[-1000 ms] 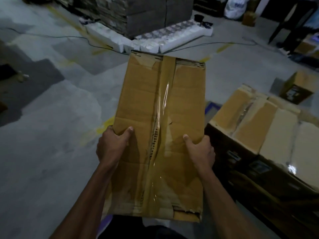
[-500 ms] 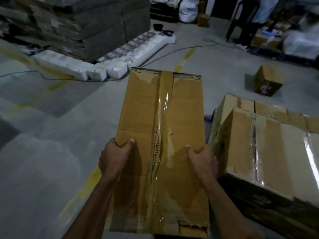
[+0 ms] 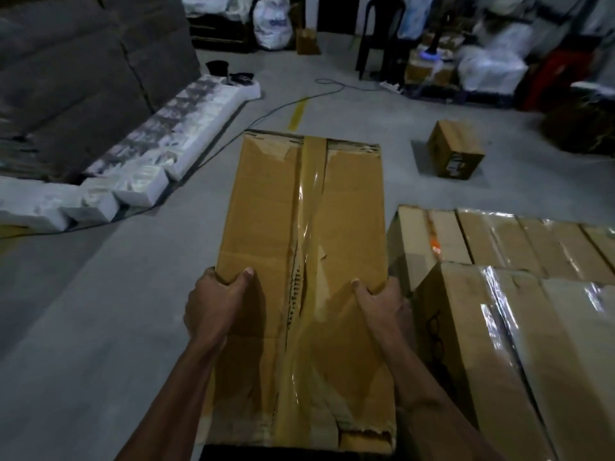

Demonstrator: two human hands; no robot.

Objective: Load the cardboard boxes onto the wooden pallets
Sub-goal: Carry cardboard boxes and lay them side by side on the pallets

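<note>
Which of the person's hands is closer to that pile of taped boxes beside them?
Right. The right hand grips the carried box's right edge, right beside the stacked boxes. The left hand grips the opposite edge, the box's width farther away.

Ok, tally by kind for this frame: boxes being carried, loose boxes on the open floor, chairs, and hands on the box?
carried box: 1
floor box: 1
chair: 1
hands gripping the carried box: 2, left hand and right hand
Total: 5
The stacked boxes at right are left out: their seams are unclear.
</note>
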